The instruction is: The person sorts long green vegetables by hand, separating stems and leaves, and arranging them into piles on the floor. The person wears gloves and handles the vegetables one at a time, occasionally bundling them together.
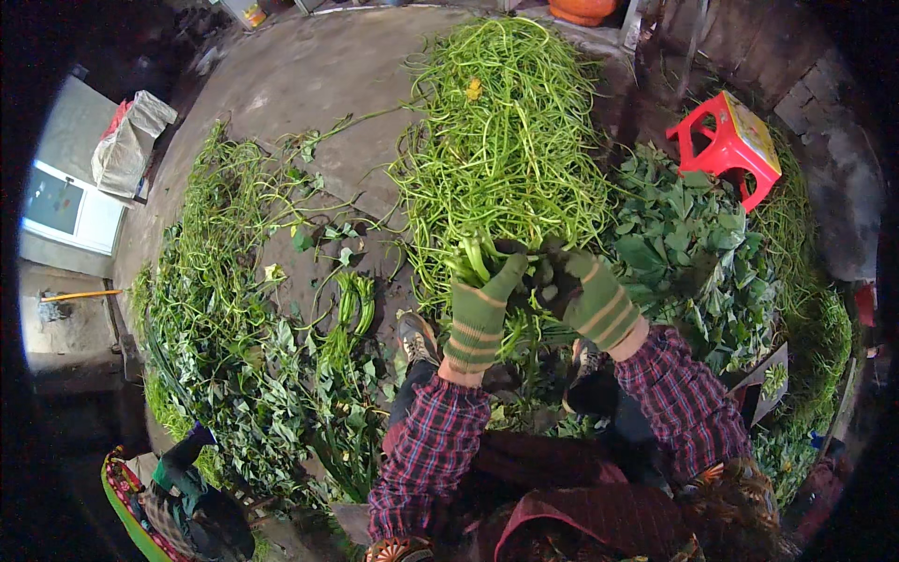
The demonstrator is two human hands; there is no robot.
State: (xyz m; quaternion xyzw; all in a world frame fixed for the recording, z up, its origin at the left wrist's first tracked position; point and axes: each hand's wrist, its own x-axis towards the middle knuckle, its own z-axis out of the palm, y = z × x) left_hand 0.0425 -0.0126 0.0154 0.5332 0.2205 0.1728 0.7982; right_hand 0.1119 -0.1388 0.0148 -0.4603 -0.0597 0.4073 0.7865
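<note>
My left hand (484, 309), in a green glove with tan stripes and dark-coated fingers, grips a bundle of thick green stems (475, 258). Leafy green ends hang down below that hand. Close beside it, my right hand (588, 293) wears a matching glove. Its dark fingertips curl towards the bundle, and whether a stem is between them is hidden by shadow. Just beyond both hands lies a large heap of long green vine stems (506, 154). Left of my shoe, a small bunch of stems (355, 305) rests on the leafy vines.
Tangled leafy vines (232, 302) cover the floor on the left. A pile of broad green leaves (692, 239) lies to the right, beside a red plastic stool (727, 144). Another person (189, 492) is at lower left. Concrete floor (309, 77) shows at the back.
</note>
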